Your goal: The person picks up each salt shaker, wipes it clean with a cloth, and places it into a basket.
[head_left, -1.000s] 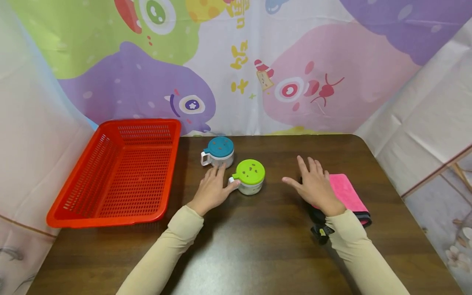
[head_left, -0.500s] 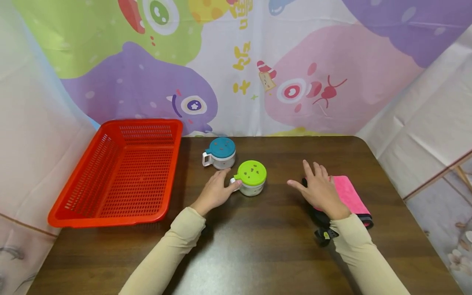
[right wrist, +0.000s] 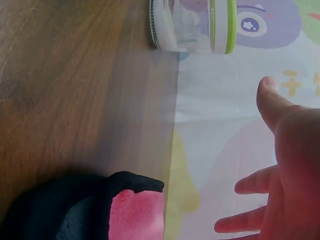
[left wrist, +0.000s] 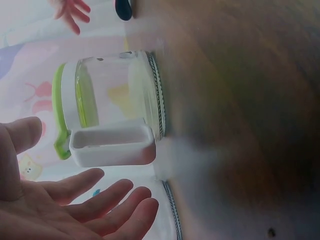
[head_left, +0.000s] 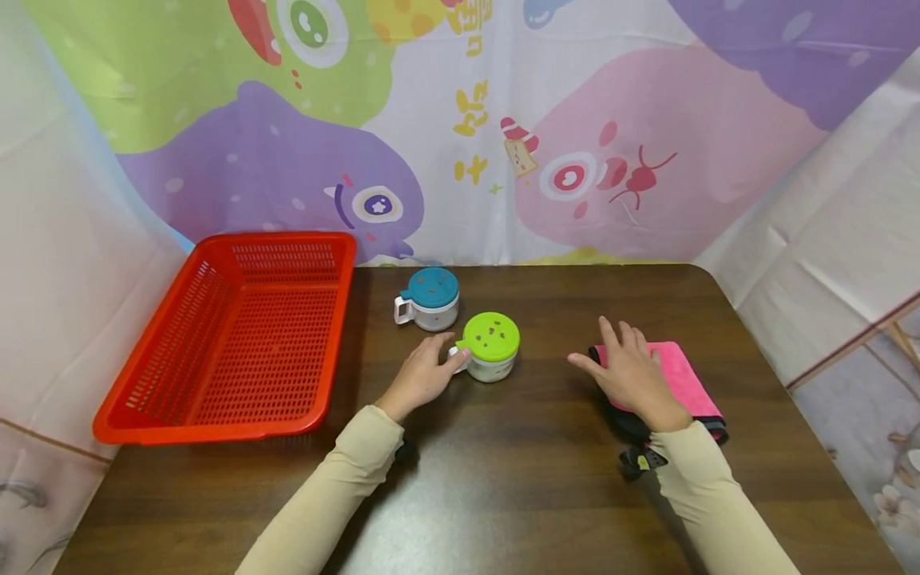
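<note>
A clear jar with a lime-green lid [head_left: 491, 337] and a white handle [left wrist: 114, 145] stands upright on the table. My left hand [head_left: 422, 375] is beside that handle. In the left wrist view its thumb and fingers [left wrist: 120, 200] are spread apart, with a gap between them and the handle. Behind it to the left stands a similar jar with a blue lid [head_left: 434, 289], its handle pointing left. My right hand [head_left: 632, 375] hovers with spread fingers over a folded pink and black cloth [head_left: 686, 379] and holds nothing.
A red plastic basket [head_left: 327, 351] with slotted walls stands at the left of the brown wooden table [head_left: 489, 495]. A cartoon-printed curtain [head_left: 460, 216] hangs behind the table's far edge.
My left hand has drawn back from near the blue-lidded jar toward the green-lidded jar's handle. My right hand has shifted slightly right, over the cloth. Jars, cloth and basket stay put.
</note>
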The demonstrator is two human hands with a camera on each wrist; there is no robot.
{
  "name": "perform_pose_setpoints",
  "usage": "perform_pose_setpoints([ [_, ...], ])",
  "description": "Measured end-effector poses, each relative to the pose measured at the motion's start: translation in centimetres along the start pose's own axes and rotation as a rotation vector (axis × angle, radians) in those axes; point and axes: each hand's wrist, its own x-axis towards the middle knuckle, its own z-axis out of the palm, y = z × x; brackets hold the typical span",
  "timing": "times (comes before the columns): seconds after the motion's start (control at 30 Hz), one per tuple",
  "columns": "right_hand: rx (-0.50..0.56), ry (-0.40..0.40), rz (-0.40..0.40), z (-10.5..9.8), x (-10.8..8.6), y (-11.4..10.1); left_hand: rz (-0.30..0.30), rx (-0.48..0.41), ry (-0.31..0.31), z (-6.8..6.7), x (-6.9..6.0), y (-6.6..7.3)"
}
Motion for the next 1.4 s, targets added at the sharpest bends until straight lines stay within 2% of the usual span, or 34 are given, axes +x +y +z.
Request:
perform_pose_setpoints([
  [0.3,-0.010,-0.017,0.026,-0.3,-0.5,0.6,-0.004,-0.001,-0.014,0.2,0.1,0.0],
  [0.63,-0.012,-0.068,0.070,-0.4,-0.8,1.8,0.004,0.014,-0.005,0.1,0.1,0.0],
  [0.93,-0.003,-0.067,0.085,-0.4,-1.4,3.1,0.005,0.008,0.004,0.1,0.1,-0.2],
  [1.4,-0.062,-0.061,0.105,0.1,-2.2,4.7,0.013,-0.030,0.002,0.0,0.2,-0.6],
])
